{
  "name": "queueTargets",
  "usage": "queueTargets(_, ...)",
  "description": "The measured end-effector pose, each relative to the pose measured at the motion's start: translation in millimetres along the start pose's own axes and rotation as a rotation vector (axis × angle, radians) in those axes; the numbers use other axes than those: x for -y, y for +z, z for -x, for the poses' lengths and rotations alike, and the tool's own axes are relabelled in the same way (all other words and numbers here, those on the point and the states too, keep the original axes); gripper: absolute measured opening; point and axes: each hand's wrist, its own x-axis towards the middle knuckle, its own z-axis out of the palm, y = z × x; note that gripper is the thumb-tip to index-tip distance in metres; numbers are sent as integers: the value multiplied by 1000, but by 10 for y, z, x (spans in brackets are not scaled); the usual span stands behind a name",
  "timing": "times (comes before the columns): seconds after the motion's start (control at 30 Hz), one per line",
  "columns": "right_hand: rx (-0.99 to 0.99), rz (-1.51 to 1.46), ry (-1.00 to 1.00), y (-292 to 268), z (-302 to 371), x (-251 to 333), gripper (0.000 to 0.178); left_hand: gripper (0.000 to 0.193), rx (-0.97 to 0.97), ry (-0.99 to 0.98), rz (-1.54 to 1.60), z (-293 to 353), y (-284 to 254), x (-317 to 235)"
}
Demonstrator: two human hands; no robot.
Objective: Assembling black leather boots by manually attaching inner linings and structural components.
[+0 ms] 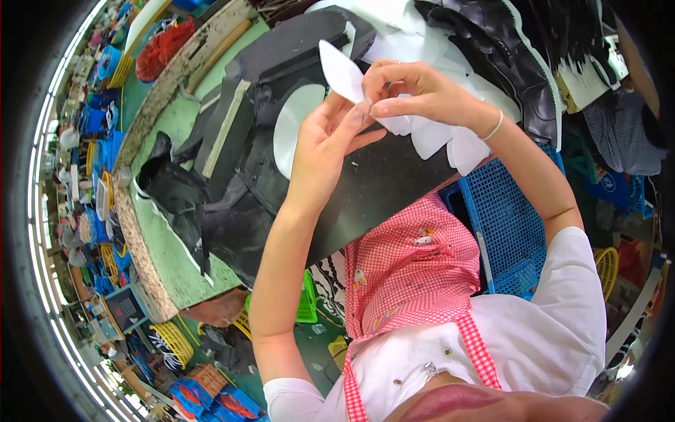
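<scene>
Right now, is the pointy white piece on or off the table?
Off: the white piece is held up, where the left hand and right hand meet.

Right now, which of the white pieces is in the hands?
The pointed, leaf-shaped piece, raised at the fingertips of the left hand and right hand. The other white pieces lie on the work surface, ungripped.

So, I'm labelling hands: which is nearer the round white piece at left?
Left: the left hand is just right of the round white piece; the right hand is farther right.
</scene>
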Motion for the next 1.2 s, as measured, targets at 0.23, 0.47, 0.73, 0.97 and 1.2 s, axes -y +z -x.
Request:
queueTargets(0.23, -9, 48, -114, -47, 2, -102, 16, 36, -19, -57, 3, 3, 54, -63)
queueTargets(0.47, -20, 224, -180, 99, 6, -52, 15, 37, -35, -84, 0, 62, -45, -39)
queueTargets(0.73, -32, 237, -143, 251, -1, -51, 13, 40, -1, -65, 44, 181, -158, 14)
queueTargets(0.97, -18, 207, -58, 286, -60, 11, 15, 34, -30, -62, 69, 257, -314, 80)
queueTargets(1.2, -561, 324, -104, -345, -86, -73, 19, 32, -234, -35, 51, 599, -650, 50)
